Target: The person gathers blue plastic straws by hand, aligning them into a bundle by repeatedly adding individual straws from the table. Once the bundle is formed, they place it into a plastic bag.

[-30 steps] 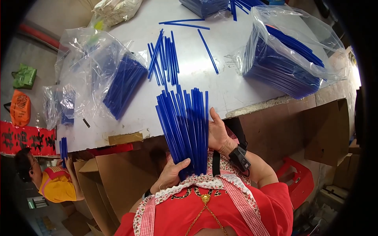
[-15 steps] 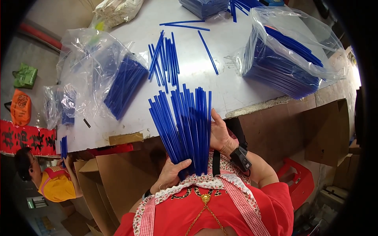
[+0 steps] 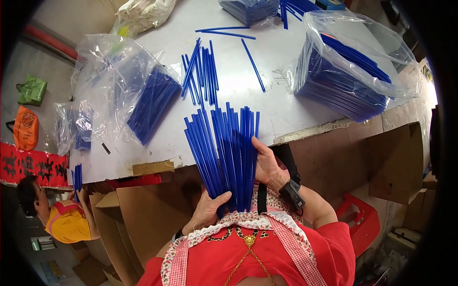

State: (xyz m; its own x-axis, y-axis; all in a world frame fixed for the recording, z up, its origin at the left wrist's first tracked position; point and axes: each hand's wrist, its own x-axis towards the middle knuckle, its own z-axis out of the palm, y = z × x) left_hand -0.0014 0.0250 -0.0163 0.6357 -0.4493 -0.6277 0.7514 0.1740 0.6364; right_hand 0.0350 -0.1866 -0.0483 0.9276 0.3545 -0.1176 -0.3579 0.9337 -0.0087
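Observation:
A fanned bundle of long blue plastic straws (image 3: 226,157) stands tilted in front of my chest, its upper ends spread over the table edge. My left hand (image 3: 210,209) grips the bundle's lower end, thumb across the front and fingers hidden behind. Against the right side of the fan, my right hand (image 3: 268,164) has its thumb on the outermost straws; its other fingers are hidden behind them. Just beyond the bundle, several loose blue straws (image 3: 208,71) lie on the white table (image 3: 234,66).
Clear bags of blue straws stand at left (image 3: 152,105) and right (image 3: 341,71), with another pack (image 3: 250,10) at the back. Open cardboard boxes (image 3: 152,214) and a red plastic stool (image 3: 360,219) are below the table. A co-worker in yellow (image 3: 71,221) holds blue straws at far left.
My right thumb has moved left onto the outermost straws. The bundle's upper ends have shifted slightly right, while my left hand keeps its grip.

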